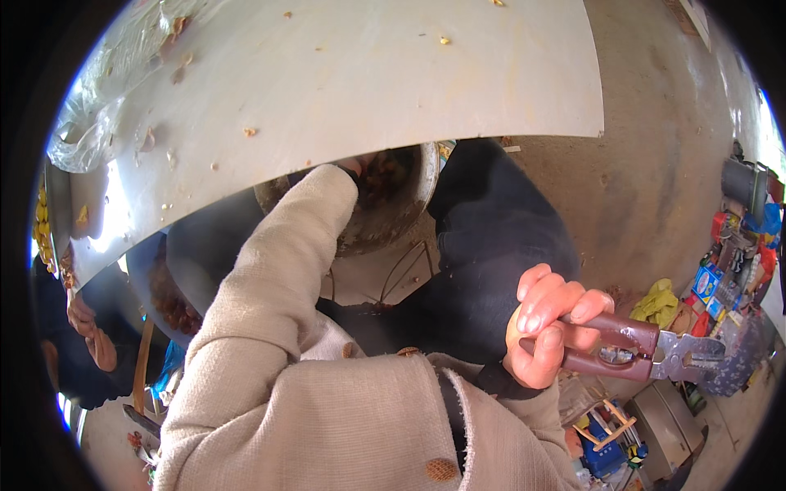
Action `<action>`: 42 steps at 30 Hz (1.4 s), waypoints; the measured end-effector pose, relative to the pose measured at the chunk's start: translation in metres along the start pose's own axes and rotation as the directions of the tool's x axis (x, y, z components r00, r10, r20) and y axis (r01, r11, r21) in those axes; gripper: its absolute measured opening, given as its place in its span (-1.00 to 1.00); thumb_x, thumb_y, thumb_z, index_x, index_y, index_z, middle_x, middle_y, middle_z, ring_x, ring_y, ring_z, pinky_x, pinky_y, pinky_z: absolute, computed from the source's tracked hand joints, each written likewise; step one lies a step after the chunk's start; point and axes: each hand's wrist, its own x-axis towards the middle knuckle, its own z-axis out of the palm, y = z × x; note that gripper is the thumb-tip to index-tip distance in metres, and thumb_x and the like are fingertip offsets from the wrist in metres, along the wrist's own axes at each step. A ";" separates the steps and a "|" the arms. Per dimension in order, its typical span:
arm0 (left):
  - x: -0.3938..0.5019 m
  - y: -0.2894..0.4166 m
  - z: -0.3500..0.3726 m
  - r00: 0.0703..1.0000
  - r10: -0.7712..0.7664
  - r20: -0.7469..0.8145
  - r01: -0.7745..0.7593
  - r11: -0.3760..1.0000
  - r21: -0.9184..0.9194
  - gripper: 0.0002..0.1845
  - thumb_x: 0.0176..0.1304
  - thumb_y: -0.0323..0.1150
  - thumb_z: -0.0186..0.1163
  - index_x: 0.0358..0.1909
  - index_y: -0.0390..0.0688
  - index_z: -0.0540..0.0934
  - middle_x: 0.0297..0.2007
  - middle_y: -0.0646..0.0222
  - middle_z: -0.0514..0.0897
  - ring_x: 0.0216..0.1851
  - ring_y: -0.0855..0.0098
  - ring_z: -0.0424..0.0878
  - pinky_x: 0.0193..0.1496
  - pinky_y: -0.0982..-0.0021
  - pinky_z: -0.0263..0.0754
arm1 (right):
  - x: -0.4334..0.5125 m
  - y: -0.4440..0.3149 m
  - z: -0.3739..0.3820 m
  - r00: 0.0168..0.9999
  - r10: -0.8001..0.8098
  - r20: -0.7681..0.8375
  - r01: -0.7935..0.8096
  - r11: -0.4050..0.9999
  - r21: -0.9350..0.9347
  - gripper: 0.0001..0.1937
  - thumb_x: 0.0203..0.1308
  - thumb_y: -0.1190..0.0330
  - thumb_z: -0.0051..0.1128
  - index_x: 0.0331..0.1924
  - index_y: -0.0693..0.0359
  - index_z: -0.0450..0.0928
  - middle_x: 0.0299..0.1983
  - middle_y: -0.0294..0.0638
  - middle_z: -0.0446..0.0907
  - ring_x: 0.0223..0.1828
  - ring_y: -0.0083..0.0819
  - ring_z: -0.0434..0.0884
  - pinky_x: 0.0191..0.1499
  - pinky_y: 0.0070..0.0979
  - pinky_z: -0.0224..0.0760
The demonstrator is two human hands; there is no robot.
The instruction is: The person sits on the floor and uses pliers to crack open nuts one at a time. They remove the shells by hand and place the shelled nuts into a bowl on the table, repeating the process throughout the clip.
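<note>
My right hand (pixel 559 325) grips the brown handles of a metal plier-like tool (pixel 651 356) above my right thigh; its jaws point to the right. My left arm in a beige sleeve reaches under the edge of the white table (pixel 430 86). Just past the cuff, a small part of my left hand (pixel 351 164) shows inside a metal basin (pixel 420 205) that holds dark reddish-brown pieces. The table edge and sleeve hide most of that hand, so its hold cannot be made out. Small shell-like scraps (pixel 250 132) lie scattered on the tabletop.
Clear plastic film (pixel 86 132) lies on the table's left. Beyond it a person's hands (pixel 92 337) show near another tub (pixel 159 288) of brown pieces. To the right are a yellow bag (pixel 657 304), mixed packages, a blue crate (pixel 605 451) and cardboard boxes (pixel 660 429).
</note>
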 end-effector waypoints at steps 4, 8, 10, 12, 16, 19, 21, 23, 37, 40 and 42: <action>-0.006 0.004 0.002 0.998 -0.006 0.067 0.003 0.999 0.045 -0.51 0.06 -0.10 0.32 0.04 -0.07 0.63 0.04 0.15 0.63 0.11 0.06 0.54 0.18 0.12 0.40 | 0.003 0.000 -0.001 0.999 0.007 0.036 -0.006 0.999 -0.035 -0.65 0.19 0.47 0.15 -0.02 0.16 0.23 -0.43 -0.20 0.54 -0.55 -0.51 0.44 -0.29 -0.41 0.30; -0.007 0.005 -0.010 0.991 0.001 0.132 -0.008 0.999 0.048 -0.51 0.06 -0.10 0.32 0.04 -0.07 0.63 0.06 0.16 0.63 0.12 0.06 0.54 0.18 0.13 0.40 | 0.003 -0.001 0.002 0.999 0.026 0.027 -0.024 0.998 -0.064 -0.66 0.21 0.45 0.13 -0.01 0.14 0.22 -0.43 -0.23 0.54 -0.54 -0.52 0.43 -0.29 -0.41 0.30; -0.006 0.001 -0.020 0.980 0.016 0.200 -0.024 0.999 0.038 -0.51 0.07 -0.10 0.32 0.05 -0.07 0.63 0.06 0.16 0.63 0.13 0.06 0.53 0.19 0.13 0.39 | 0.003 -0.003 0.002 0.998 0.044 0.037 -0.041 0.997 -0.070 -0.66 0.21 0.45 0.13 -0.02 0.14 0.22 -0.43 -0.23 0.53 -0.52 -0.51 0.43 -0.29 -0.42 0.30; -0.005 -0.006 -0.031 0.955 0.023 0.297 -0.031 0.999 0.022 -0.51 0.07 -0.10 0.32 0.05 -0.07 0.63 0.07 0.16 0.62 0.13 0.07 0.53 0.19 0.14 0.39 | 0.002 -0.005 0.003 0.998 0.050 0.033 -0.048 0.997 -0.061 -0.67 0.21 0.45 0.13 -0.03 0.15 0.23 -0.43 -0.24 0.51 -0.49 -0.51 0.43 -0.28 -0.42 0.28; -0.006 -0.035 -0.050 0.773 -0.004 0.634 -0.032 0.998 0.046 -0.51 0.08 -0.10 0.32 0.06 -0.07 0.63 0.09 0.17 0.62 0.14 0.07 0.53 0.20 0.15 0.39 | 0.000 -0.010 0.002 0.999 0.048 0.000 -0.048 0.998 -0.037 -0.69 0.22 0.44 0.13 -0.04 0.14 0.24 -0.43 -0.27 0.49 -0.49 -0.52 0.43 -0.27 -0.41 0.27; -0.013 -0.055 -0.041 0.583 -0.036 0.811 -0.055 0.995 0.083 -0.51 0.09 -0.10 0.32 0.06 -0.07 0.63 0.10 0.18 0.61 0.15 0.08 0.52 0.21 0.16 0.38 | -0.003 -0.011 0.002 0.998 0.058 -0.019 -0.058 0.998 -0.009 -0.68 0.23 0.41 0.15 -0.04 0.12 0.24 -0.43 -0.29 0.49 -0.47 -0.52 0.43 -0.26 -0.41 0.27; -0.020 -0.064 -0.024 0.531 -0.045 0.846 -0.079 0.992 0.103 -0.51 0.09 -0.10 0.32 0.07 -0.07 0.63 0.11 0.18 0.61 0.16 0.08 0.52 0.21 0.16 0.38 | -0.004 -0.012 0.000 0.998 0.067 -0.015 -0.067 0.998 -0.005 -0.68 0.23 0.39 0.17 -0.04 0.11 0.25 -0.44 -0.30 0.48 -0.46 -0.52 0.44 -0.24 -0.40 0.27; -0.023 -0.067 -0.005 0.546 -0.030 0.837 -0.144 0.981 0.129 -0.50 0.09 -0.04 0.35 0.07 0.01 0.64 0.09 0.21 0.63 0.17 0.12 0.53 0.23 0.13 0.39 | -0.005 -0.013 -0.001 0.997 0.074 0.000 -0.074 0.997 -0.014 -0.68 0.24 0.38 0.17 -0.04 0.11 0.25 -0.43 -0.30 0.48 -0.46 -0.52 0.44 -0.24 -0.39 0.28; -0.025 0.001 -0.131 0.932 0.004 0.364 -0.002 1.000 -0.006 -0.36 0.00 -0.31 0.32 0.23 -0.02 0.51 0.11 0.11 0.60 0.14 0.09 0.55 0.15 0.19 0.47 | -0.002 -0.014 0.000 0.997 0.077 0.012 -0.077 0.997 0.012 -0.71 0.24 0.43 0.07 -0.04 0.13 0.21 -0.42 -0.26 0.46 -0.43 -0.49 0.39 -0.16 -0.37 0.26; -0.031 -0.004 -0.140 0.918 -0.022 0.395 0.039 0.999 -0.033 -0.30 -0.06 -0.33 0.35 0.25 -0.04 0.48 0.09 0.07 0.60 0.13 0.10 0.56 0.12 0.18 0.48 | -0.003 -0.013 -0.001 0.998 0.060 0.019 -0.060 0.998 0.006 -0.72 0.23 0.43 0.04 -0.04 0.14 0.21 -0.42 -0.24 0.45 -0.43 -0.47 0.38 -0.18 -0.35 0.28; -0.036 -0.009 -0.144 0.909 -0.039 0.414 0.065 0.997 -0.049 -0.26 -0.10 -0.34 0.37 0.26 -0.05 0.47 0.08 0.05 0.61 0.11 0.10 0.57 0.10 0.17 0.49 | -0.002 -0.011 -0.004 0.999 0.045 0.015 -0.045 0.999 -0.011 -0.73 0.23 0.43 0.01 -0.05 0.15 0.21 -0.43 -0.22 0.45 -0.44 -0.46 0.39 -0.19 -0.34 0.30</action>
